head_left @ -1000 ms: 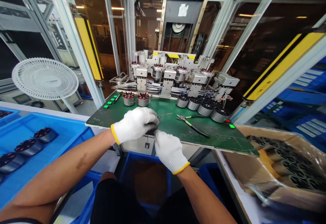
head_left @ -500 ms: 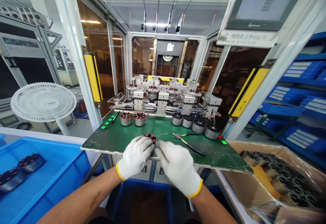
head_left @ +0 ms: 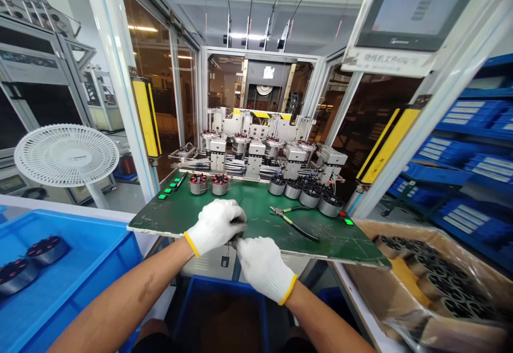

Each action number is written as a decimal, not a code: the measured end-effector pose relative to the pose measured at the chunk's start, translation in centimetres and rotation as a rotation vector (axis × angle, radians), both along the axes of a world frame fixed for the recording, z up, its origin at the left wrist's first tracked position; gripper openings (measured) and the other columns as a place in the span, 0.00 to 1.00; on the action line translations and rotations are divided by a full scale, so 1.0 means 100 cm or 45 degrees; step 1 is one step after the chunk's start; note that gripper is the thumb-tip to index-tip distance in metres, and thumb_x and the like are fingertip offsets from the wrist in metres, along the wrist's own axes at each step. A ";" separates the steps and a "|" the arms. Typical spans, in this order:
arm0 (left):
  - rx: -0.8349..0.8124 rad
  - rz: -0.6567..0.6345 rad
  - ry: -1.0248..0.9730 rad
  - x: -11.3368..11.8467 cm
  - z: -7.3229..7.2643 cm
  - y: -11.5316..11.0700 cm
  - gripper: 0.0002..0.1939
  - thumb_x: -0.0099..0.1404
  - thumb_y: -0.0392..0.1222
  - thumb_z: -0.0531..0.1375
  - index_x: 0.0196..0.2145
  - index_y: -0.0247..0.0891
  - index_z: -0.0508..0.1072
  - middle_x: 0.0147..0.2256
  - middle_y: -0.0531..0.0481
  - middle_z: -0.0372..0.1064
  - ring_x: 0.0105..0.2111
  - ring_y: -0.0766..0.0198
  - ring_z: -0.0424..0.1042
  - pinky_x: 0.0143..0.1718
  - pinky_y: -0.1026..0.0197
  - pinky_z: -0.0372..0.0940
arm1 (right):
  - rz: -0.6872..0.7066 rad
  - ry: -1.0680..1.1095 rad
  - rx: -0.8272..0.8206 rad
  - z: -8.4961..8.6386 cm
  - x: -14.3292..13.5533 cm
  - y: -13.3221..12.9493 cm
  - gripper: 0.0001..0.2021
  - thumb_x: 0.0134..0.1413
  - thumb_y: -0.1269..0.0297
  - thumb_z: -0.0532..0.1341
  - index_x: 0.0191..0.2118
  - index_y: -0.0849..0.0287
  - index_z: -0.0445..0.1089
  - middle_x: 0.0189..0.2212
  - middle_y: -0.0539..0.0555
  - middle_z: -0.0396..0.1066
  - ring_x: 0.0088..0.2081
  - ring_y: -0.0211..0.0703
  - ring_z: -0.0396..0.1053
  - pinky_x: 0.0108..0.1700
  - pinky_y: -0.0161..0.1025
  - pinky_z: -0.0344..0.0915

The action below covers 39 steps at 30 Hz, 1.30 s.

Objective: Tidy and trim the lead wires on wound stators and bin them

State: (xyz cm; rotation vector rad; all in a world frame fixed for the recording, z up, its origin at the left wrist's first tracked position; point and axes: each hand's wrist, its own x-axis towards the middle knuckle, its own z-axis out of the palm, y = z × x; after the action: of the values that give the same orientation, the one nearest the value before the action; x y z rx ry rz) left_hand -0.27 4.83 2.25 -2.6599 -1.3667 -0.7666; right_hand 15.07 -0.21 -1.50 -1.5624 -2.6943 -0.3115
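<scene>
At the front edge of the green worktop, my left hand in a white glove is curled round a wound motor stator, which it mostly hides. My right hand, gloved too, is closed with its fingertips against the stator's near side; whatever they pinch is hidden. Cutting pliers with black-and-green handles lie to the right, apart from both hands. Two wound stators with red-brown coils stand behind my left hand. Short wire bits lie on the worktop.
Several dark stators stand at the back right, before the winding machine. A blue bin with wound stators is at the left, a carton of stators at the right. A blue crate sits below. A white fan stands left.
Both hands have shifted, and the stator has tipped and come nearer the worktop's front edge, its coils now hidden. My right hand has moved lower and its fingers have closed against the stator.
</scene>
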 end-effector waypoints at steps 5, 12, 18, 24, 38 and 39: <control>-0.097 -0.057 0.025 -0.004 0.013 -0.003 0.06 0.58 0.46 0.61 0.33 0.46 0.76 0.33 0.54 0.72 0.34 0.61 0.71 0.30 0.62 0.60 | -0.005 0.081 0.010 0.010 0.005 -0.005 0.12 0.63 0.63 0.49 0.41 0.56 0.68 0.31 0.54 0.73 0.31 0.45 0.72 0.32 0.38 0.60; 0.174 -0.129 -0.179 -0.014 -0.031 -0.007 0.17 0.60 0.42 0.60 0.47 0.41 0.71 0.44 0.46 0.72 0.43 0.56 0.69 0.47 0.55 0.62 | -0.029 0.171 0.424 0.045 0.039 0.008 0.20 0.65 0.64 0.46 0.60 0.56 0.57 0.48 0.59 0.69 0.41 0.45 0.70 0.38 0.38 0.61; 0.049 -0.041 -0.249 -0.008 -0.025 -0.001 0.12 0.59 0.49 0.62 0.39 0.44 0.75 0.39 0.50 0.75 0.41 0.59 0.71 0.43 0.58 0.63 | -0.052 -0.116 0.095 0.024 0.026 0.016 0.11 0.58 0.71 0.50 0.41 0.56 0.68 0.31 0.54 0.71 0.32 0.46 0.70 0.31 0.38 0.58; -0.278 0.051 -0.176 -0.007 0.005 -0.001 0.12 0.54 0.50 0.64 0.36 0.45 0.75 0.36 0.55 0.75 0.34 0.62 0.72 0.31 0.63 0.61 | 0.100 0.205 -0.078 -0.001 0.022 0.016 0.12 0.61 0.68 0.49 0.38 0.59 0.70 0.32 0.53 0.73 0.35 0.42 0.69 0.36 0.36 0.58; 0.267 -0.130 -0.374 -0.004 -0.056 -0.001 0.18 0.58 0.47 0.62 0.45 0.40 0.71 0.42 0.44 0.72 0.46 0.54 0.69 0.49 0.50 0.61 | -0.086 -0.070 0.108 0.072 0.023 0.004 0.11 0.58 0.70 0.52 0.42 0.56 0.69 0.30 0.54 0.72 0.33 0.48 0.71 0.32 0.38 0.59; 0.248 -0.136 -0.372 -0.004 -0.052 -0.002 0.17 0.59 0.48 0.61 0.44 0.40 0.72 0.43 0.45 0.72 0.46 0.54 0.69 0.49 0.51 0.61 | -0.099 -0.129 0.096 0.066 0.022 0.005 0.11 0.56 0.73 0.52 0.40 0.56 0.69 0.29 0.55 0.72 0.32 0.49 0.71 0.32 0.38 0.58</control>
State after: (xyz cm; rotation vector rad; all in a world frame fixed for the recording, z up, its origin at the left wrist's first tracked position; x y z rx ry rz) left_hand -0.68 4.61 -2.94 -2.5599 -1.1363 -1.2728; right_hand 17.27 0.28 5.12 -1.6773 -2.6634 -0.5014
